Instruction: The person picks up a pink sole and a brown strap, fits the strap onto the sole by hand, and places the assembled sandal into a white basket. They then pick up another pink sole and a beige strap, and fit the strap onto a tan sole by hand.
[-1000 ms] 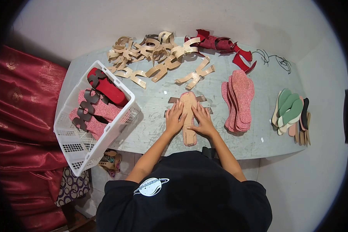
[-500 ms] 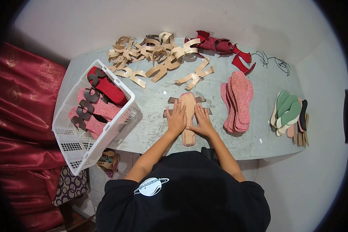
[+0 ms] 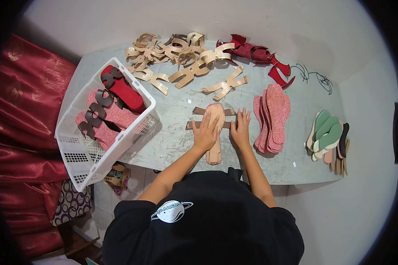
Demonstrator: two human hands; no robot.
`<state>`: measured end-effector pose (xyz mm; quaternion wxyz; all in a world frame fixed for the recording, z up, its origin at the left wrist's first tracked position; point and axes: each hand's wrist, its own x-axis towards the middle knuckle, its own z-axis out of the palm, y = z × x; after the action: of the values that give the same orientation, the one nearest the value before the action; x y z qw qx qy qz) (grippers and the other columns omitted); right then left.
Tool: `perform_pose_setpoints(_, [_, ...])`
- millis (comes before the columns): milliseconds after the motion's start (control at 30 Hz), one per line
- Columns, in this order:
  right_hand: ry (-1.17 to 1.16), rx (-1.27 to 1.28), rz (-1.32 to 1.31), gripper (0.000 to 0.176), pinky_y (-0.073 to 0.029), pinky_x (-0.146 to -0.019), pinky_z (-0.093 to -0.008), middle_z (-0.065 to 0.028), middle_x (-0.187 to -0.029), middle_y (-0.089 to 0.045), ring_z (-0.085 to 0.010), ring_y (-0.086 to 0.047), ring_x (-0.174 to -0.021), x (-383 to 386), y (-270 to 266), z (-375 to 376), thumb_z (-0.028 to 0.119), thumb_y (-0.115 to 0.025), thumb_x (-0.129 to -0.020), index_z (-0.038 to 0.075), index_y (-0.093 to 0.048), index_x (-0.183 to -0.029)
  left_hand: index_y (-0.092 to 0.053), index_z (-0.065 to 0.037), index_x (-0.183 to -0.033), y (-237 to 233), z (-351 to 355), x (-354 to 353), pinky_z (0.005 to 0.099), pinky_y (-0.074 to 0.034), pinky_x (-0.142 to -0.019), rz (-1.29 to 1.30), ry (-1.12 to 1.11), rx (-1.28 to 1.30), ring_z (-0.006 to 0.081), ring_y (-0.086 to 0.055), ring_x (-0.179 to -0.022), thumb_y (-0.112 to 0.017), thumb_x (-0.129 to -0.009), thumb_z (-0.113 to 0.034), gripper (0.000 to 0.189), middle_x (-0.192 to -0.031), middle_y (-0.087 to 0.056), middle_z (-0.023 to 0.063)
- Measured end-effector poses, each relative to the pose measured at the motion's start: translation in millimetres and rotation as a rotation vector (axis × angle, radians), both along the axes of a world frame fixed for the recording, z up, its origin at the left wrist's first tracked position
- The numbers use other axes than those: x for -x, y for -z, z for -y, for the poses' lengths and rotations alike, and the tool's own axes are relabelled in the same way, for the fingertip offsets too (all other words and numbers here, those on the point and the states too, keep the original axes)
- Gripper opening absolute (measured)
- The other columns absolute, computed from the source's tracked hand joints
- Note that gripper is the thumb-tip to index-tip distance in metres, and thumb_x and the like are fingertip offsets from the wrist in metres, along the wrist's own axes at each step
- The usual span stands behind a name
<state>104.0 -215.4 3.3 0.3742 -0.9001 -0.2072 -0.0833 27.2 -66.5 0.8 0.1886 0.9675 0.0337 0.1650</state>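
A tan shoe sole (image 3: pixel 214 152) with a pinkish edge lies lengthwise in front of me on the table. Dark brown strap ends (image 3: pixel 199 111) stick out from under it on both sides. My left hand (image 3: pixel 205 133) lies flat with fingers stretched over the sole's middle and the left strap. My right hand (image 3: pixel 241 130) rests just to the right of the sole, fingers extended, touching the tips of the right strap ends. Neither hand is wrapped around anything. Part of the sole is hidden beneath my left fingers.
A white plastic basket (image 3: pixel 151 105) at left holds pink soles and a red one with dark straps. Gold strap pieces (image 3: pixel 190 73) and red ones (image 3: pixel 252 52) lie at the back. Stacked pink glitter soles (image 3: pixel 276 117) and green insoles (image 3: pixel 329 132) are at right.
My right hand has moved off the sole to the right, over the strap ends. The left hand stays on the sole, slightly shifted. The view has tilted a little.
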Motion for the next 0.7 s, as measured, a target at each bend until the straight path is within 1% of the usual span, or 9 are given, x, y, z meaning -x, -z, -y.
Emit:
perform_pose_setpoints(33, [0.004, 0.047, -0.015, 0.06, -0.009, -0.105, -0.0559, -0.0267, -0.143, -0.016, -0.0478, -0.007, -0.132, -5.4, -1.1, -1.8, 0.019, -0.054, -0.082, -0.006, -0.032, -0.132, -0.039, -0.022, -0.134, 0.3, -0.3, -0.3, 0.0627, -0.008, -0.099, 0.002, 0.001, 0.001, 0.0253, -0.026, -0.132, -0.046, -0.085, -0.023, 0.05, -0.143, -0.028, 0.011])
perform_pose_setpoints(267, [0.059, 0.35, 0.002, 0.055, -0.006, -0.105, -0.0567, -0.0267, -0.142, -0.018, -0.0464, -0.007, -0.132, -19.1, -2.8, -11.4, 0.03, -0.056, -0.083, -0.004, -0.043, -0.125, -0.04, -0.022, -0.134, 2.4, -1.9, -2.3, 0.0649, -0.008, -0.097, -0.012, 0.014, -0.002, 0.0252, -0.024, -0.133, -0.047, -0.084, -0.022, 0.05, -0.144, -0.027, 0.0091])
perform_pose_setpoints(333, [0.04, 0.18, -0.044, 0.043, -0.005, -0.104, -0.058, -0.0231, -0.139, -0.03, -0.045, -0.014, -0.132, -19.5, -7.1, -12.0, 0.029, -0.056, -0.084, -0.001, -0.053, -0.114, -0.04, -0.022, -0.133, 2.3, -2.1, -2.5, 0.065, -0.008, -0.097, -0.009, 0.013, 0.001, 0.0251, -0.024, -0.133, -0.047, -0.084, -0.021, 0.05, -0.144, -0.027, 0.0088])
perform_pose_setpoints(367, [0.039, 0.182, -0.045, 0.043, -0.005, -0.104, -0.058, -0.0231, -0.139, -0.03, -0.045, -0.014, -0.132, -20.1, -9.2, -12.4, 0.029, -0.056, -0.084, -0.001, -0.053, -0.114, -0.04, -0.021, -0.133, 2.3, -2.2, -2.6, 0.065, -0.009, -0.097, -0.004, 0.014, 0.003, 0.025, -0.023, -0.133, -0.047, -0.084, -0.021, 0.05, -0.144, -0.027, 0.0085])
perform_pose_setpoints(433, [0.031, 0.144, -0.054, 0.031, -0.006, -0.105, -0.0577, -0.0182, -0.129, -0.046, -0.0408, -0.027, -0.128, -21.3, -14.7, -13.8, 0.026, -0.054, -0.085, 0.002, -0.057, -0.104, -0.04, -0.019, -0.133, 2.8, -2.4, -3.7, 0.0643, -0.009, -0.098, 0.009, 0.029, -0.015, 0.0245, -0.025, -0.133, -0.047, -0.083, -0.02, 0.05, -0.143, -0.028, 0.0085])
perform_pose_setpoints(467, [0.032, 0.146, -0.057, 0.031, -0.006, -0.105, -0.0577, -0.0182, -0.129, -0.046, -0.0408, -0.027, -0.128, -22.9, -14.6, -14.4, 0.026, -0.054, -0.085, 0.002, -0.057, -0.104, -0.041, -0.016, -0.133, 3.0, -2.6, -4.4, 0.0637, -0.009, -0.099, 0.025, 0.046, -0.035, 0.0239, -0.027, -0.132, -0.047, -0.083, -0.02, 0.05, -0.143, -0.03, 0.0086])
perform_pose_setpoints(533, [-0.037, -0.021, -0.076, 0.025, -0.012, -0.105, -0.0567, -0.0166, -0.113, -0.058, -0.037, -0.043, -0.119, -26.2, -11.1, -16.9, 0.021, -0.054, -0.086, 0.001, -0.058, -0.099, -0.04, -0.012, -0.132, 1.4, -5.0, -7.2, 0.0626, -0.009, -0.1, 0.022, 0.094, -0.052, 0.0234, -0.03, -0.131, -0.047, -0.082, -0.019, 0.051, -0.142, -0.032, 0.0087])
perform_pose_setpoints(567, [-0.037, -0.022, -0.077, 0.025, -0.012, -0.105, -0.0567, -0.0166, -0.113, -0.058, -0.037, -0.043, -0.119, -26.7, -9.4, -18.1, 0.021, -0.054, -0.086, 0.001, -0.058, -0.099, -0.04, -0.009, -0.132, 0.4, -6.2, -8.4, 0.0615, -0.009, -0.101, 0.023, 0.14, -0.068, 0.0229, -0.033, -0.129, -0.047, -0.082, -0.018, 0.052, -0.14, -0.034, 0.0089])
perform_pose_setpoints(700, [-0.083, -0.15, -0.111, 0.019, -0.022, -0.103, -0.0517, -0.0177, -0.095, -0.063, -0.0355, -0.057, -0.096, -23.5, -10.7, -26.4, 0.017, -0.053, -0.086, 0.001, -0.06, -0.093, -0.04, -0.004, -0.131, -3.3, -7.3, -10.3, 0.0599, -0.009, -0.103, 0.031, 0.159, -0.095, 0.0226, -0.036, -0.127, -0.047, -0.08, -0.018, 0.053, -0.139, -0.037, 0.0091])
